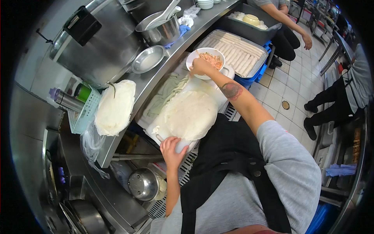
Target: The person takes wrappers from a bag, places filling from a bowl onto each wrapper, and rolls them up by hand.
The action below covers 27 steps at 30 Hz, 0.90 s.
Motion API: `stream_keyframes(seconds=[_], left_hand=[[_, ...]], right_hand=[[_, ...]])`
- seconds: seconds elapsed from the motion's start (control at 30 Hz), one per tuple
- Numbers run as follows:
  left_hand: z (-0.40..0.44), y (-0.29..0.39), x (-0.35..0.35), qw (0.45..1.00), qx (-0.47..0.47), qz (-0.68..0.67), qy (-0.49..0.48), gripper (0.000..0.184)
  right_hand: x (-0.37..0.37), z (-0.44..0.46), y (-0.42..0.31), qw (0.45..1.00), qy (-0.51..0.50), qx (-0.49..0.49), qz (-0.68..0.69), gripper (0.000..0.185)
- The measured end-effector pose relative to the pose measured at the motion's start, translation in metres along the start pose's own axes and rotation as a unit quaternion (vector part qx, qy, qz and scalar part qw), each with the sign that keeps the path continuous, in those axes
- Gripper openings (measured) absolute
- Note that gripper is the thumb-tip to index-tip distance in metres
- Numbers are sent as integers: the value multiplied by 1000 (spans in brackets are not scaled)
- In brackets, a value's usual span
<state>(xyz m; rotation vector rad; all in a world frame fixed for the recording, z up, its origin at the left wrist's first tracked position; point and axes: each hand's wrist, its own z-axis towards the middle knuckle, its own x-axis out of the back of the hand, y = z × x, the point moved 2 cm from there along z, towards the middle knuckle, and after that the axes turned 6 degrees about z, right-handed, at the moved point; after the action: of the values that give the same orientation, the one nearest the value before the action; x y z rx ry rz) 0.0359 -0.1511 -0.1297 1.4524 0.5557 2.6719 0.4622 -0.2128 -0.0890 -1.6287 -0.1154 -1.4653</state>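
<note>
My right hand (pixel 200 67) is closed at the near left rim of a white bowl (pixel 191 55). The bowl contains an orange, shredded filling (pixel 211 59); my fingertips are partly hidden. Below it, a large, pale round sheet of dough (pixel 191 113) lies spread over a white cutting board (pixel 151 128). My left hand (pixel 171 151) lies with fingers stretched out at the board's near left corner, beside the dough's lower edge. A folded greenish cloth (pixel 160 95) runs along the board's left side.
Pale rolls fill a metal tray (pixel 255 72) beyond the bowl. On the left stand a steel counter (pixel 113 146), a stack of pale sheets (pixel 115 107), a shallow metal bowl (pixel 148 59) and a pot (pixel 156 35). Two people are on the right, one crouching (pixel 286 43).
</note>
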Motion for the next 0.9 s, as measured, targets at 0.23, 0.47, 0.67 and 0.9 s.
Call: stream_keyframes(seconds=[0.23,0.47,0.67,0.9], left_hand=[[2,-6,-3,1000,9,-1,4,43],[-1,-7,-1,999,34,3,-15,43],[-1,-4,7,998,44,-11,-46,42],[19,16,14,998,42,15,-44,46]], right_hand=[[21,-79,-65,970,-55,192,138,54],[-33,-184,-76,894,-233,315,218,25],[-33,-197,-85,935,-112,331,53,16],[-43,-210,-84,951,-33,305,25,20]])
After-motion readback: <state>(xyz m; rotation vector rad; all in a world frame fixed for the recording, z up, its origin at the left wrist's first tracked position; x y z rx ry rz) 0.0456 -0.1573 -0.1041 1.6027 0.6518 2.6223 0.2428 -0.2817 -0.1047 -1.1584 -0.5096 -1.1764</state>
